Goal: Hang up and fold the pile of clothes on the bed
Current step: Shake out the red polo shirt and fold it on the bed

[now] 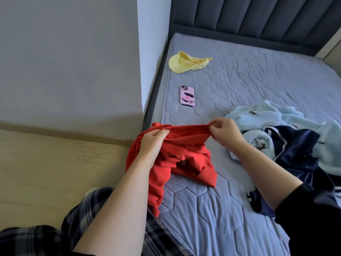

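Left hand and right hand each pinch the hem band of a soft, light red knit garment at the quilted grey-blue mattress's left edge; limp, non-slippery, best held at hem corners.

A pink phone lies back-up toward 1 o'clock from centre, a yellow cap at its 12 o'clock, the padded headboard at 1, grey wall at 10, wooden floor at 8.
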Action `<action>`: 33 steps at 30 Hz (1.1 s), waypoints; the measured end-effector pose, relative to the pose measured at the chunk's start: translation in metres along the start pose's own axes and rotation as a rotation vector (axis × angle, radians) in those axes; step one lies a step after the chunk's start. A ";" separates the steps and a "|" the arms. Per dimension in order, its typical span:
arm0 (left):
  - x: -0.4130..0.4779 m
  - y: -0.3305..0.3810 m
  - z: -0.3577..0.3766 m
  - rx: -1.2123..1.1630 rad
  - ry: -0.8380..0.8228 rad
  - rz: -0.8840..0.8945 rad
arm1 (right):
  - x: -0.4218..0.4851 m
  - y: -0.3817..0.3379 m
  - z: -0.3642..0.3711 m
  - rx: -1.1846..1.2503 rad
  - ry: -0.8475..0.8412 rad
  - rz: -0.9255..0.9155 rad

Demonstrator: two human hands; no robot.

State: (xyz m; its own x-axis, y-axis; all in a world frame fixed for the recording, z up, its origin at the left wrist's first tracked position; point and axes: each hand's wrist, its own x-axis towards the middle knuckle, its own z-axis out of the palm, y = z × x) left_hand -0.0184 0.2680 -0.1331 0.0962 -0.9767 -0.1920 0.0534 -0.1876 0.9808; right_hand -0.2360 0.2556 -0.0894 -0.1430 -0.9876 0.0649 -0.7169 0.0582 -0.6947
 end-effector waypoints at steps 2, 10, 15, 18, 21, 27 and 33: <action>-0.005 0.001 0.001 0.010 -0.165 0.043 | 0.001 -0.004 0.000 0.405 0.051 0.133; -0.009 -0.003 -0.002 0.182 -0.216 0.096 | -0.004 0.020 0.013 0.602 -0.195 0.244; -0.012 0.000 -0.002 0.024 -0.252 -0.028 | -0.022 0.040 0.049 0.411 -0.435 0.308; -0.014 0.002 -0.002 -0.103 -0.349 -0.097 | -0.021 0.038 0.059 0.364 -0.460 0.327; -0.009 0.003 -0.004 -0.137 -0.162 -0.063 | -0.015 0.036 0.052 0.206 -0.552 0.291; -0.001 -0.008 -0.014 0.446 0.139 0.169 | -0.007 0.020 0.029 0.129 -0.149 0.184; -0.002 -0.017 -0.003 0.826 -0.063 0.231 | 0.011 -0.028 -0.037 1.021 0.015 0.338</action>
State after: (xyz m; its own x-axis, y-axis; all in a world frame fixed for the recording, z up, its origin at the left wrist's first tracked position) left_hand -0.0164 0.2733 -0.1491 -0.0411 -0.9991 -0.0062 -0.7034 0.0246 0.7103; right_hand -0.2431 0.2489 -0.0429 -0.2407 -0.9408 -0.2388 0.2694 0.1716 -0.9476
